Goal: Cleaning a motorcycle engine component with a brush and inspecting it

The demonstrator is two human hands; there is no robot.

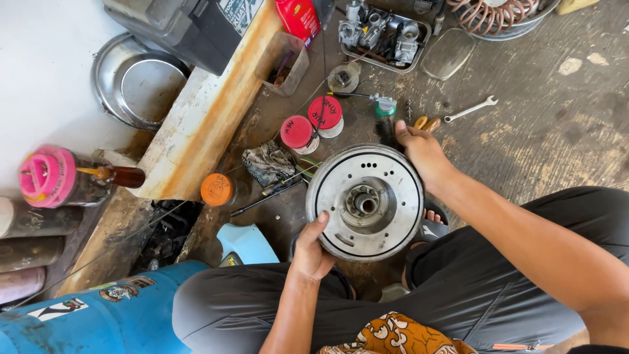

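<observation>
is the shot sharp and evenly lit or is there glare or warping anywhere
Head view: soft, even daylight, and the round grey metal disc with a central hub is sharp between the left hand and right hand; the pale wall at upper left is nearly blown out; only faint shadows fall on the concrete floor; the straight wooden plank bows slightly from wide-angle distortion.

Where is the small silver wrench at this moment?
In the head view, the wrench lies on the floor at upper right, beyond the right hand, just right of the orange-handled tool and below the coil ring.
</observation>
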